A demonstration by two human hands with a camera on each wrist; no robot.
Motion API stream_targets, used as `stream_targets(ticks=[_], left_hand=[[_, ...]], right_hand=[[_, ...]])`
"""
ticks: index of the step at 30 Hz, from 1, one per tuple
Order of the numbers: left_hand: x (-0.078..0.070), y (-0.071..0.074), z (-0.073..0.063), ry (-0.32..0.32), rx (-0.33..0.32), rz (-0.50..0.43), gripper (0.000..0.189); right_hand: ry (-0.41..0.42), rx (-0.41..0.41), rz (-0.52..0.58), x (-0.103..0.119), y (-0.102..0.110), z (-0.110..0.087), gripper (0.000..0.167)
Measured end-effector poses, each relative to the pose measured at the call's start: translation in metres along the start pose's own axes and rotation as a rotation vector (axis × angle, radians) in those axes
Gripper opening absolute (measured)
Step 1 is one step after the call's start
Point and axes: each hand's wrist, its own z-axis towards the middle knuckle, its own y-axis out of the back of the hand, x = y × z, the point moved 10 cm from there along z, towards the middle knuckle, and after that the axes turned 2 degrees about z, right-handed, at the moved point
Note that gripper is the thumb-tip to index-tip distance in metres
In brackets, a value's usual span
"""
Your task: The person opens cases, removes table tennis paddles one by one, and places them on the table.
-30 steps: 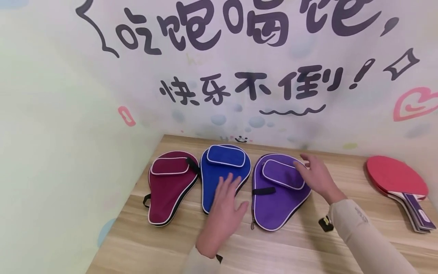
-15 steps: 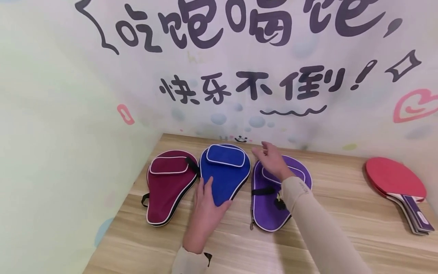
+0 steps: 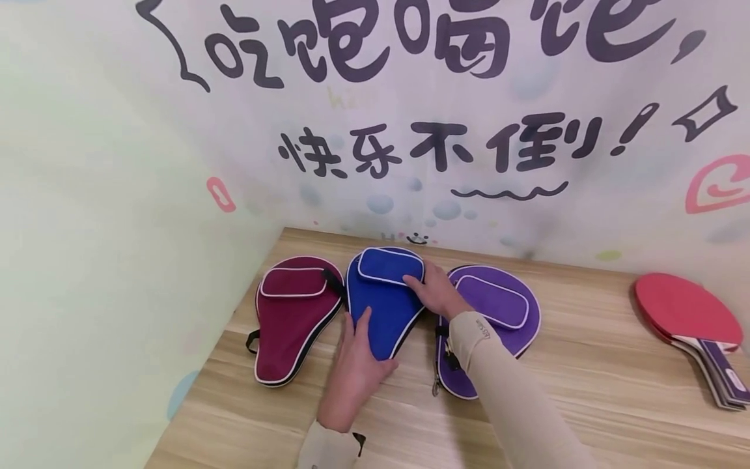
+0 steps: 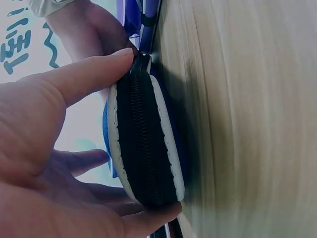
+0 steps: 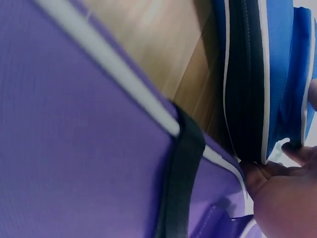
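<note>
the blue case (image 3: 381,319) is lying on the worktop (image 3: 609,365) between the maroon case (image 3: 293,329) and the purple case (image 3: 495,301), its broad end pointing toward the wall (image 3: 375,150) and its narrow end toward you. your left hand (image 3: 354,374) is gripping that narrow end, thumb on one side and fingers wrapping the other; your right hand (image 3: 436,290) is pinching the upper right edge, thumb on the front near the pocket (image 3: 389,266) and fingertips reaching behind the rim.

you are probably handling something light, with soft faces and a firmer rim; the contents are not showing, so the weight is a guess. the woven cloth is likely offering decent friction and little risk of breaking. the narrow end is looking like the surest hold, since your fingers are spanning it whole, while the raised pocket is likely to be giving if you are pinching only there.

the shape is following a paddle, round above and tapering below. a black zip (image 4: 138,119) is running around the thick side wall, and white piping (image 4: 168,136) is edging it. next to it, the purple case is showing a flat black strap (image 5: 181,168); farther right, smooth red paddles (image 3: 685,309) are resting in a stack.
</note>
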Motion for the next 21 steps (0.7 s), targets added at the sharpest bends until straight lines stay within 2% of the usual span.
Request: stream_targets(ticks=[5, 12, 17, 21], left_hand=[[-0.007, 0.002, 0.001, -0.021, -0.019, 0.032, 0.109], [-0.021, 0.008, -0.007, -0.083, -0.083, 0.046, 0.109], [-0.047, 0.015, -0.02, -0.17, -0.145, 0.023, 0.103], [-0.077, 0.016, -0.04, -0.305, -0.223, 0.043, 0.096]], right_hand=[[0.038, -0.054, 0.054, 0.001, 0.012, -0.003, 0.064], [0.059, -0.093, 0.072, 0.002, 0.029, -0.012, 0.064], [0.159, -0.2, 0.124, 0.013, 0.066, -0.03, 0.059], [0.229, -0.262, 0.169, 0.012, 0.099, -0.057, 0.054]])
